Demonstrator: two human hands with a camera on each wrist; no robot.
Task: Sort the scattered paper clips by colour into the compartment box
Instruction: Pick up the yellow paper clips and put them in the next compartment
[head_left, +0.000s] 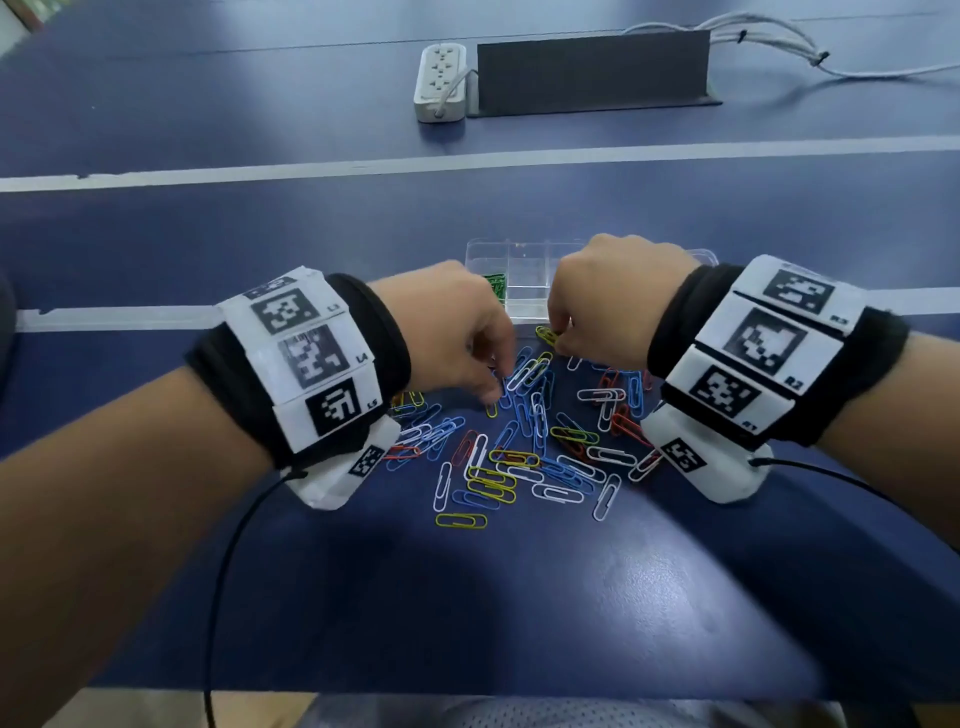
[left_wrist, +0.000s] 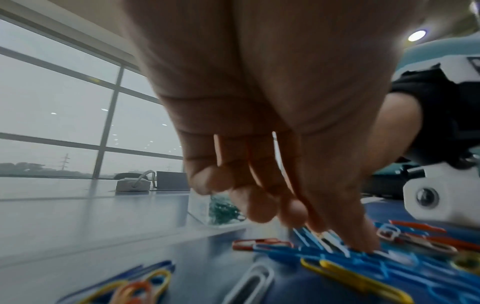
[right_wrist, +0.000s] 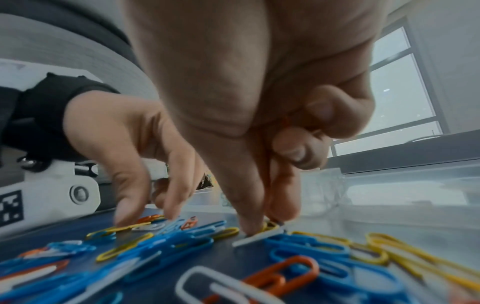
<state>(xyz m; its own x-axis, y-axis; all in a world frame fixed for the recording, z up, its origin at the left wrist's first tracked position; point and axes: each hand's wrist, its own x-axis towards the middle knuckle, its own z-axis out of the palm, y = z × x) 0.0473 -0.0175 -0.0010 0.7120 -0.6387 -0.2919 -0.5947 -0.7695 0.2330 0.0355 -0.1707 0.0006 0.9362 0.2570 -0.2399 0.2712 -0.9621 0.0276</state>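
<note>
My right hand (right_wrist: 259, 102) has its fingers (right_wrist: 249, 224) pressed together, thumb and forefinger pinching a yellow clip (right_wrist: 270, 225) at the far edge of the pile, just in front of the box. The other fingers of that hand are curled into the palm, and a sliver of orange shows between them; I judge they may be keeping a clip back, but I cannot tell for sure.

My left hand (left_wrist: 272, 102) points down with its fingers (left_wrist: 363, 240) close together, tips touching a cluster of blue clips (left_wrist: 324, 253). Whether they have actually closed on one I cannot tell; the tips are blurred.

Both hands work close together over the scattered paper clips (head_left: 524, 447), a mixed heap of blue, white, yellow and red-orange lying flat on the blue bench (head_left: 208, 234) between my wrists. The clips overlap, so a fingertip pinch seems the way to free one without dragging its neighbours.

The clear compartment box (head_left: 524, 270) sits just beyond the pile, within easy reach for dropping. Green clips (head_left: 496, 288) already lie in its near left compartment; the others look empty from the head view. Most of the sorting is still ahead.

Farther back stand a white power strip (head_left: 440, 83) and a dark panel (head_left: 592, 70).
</note>
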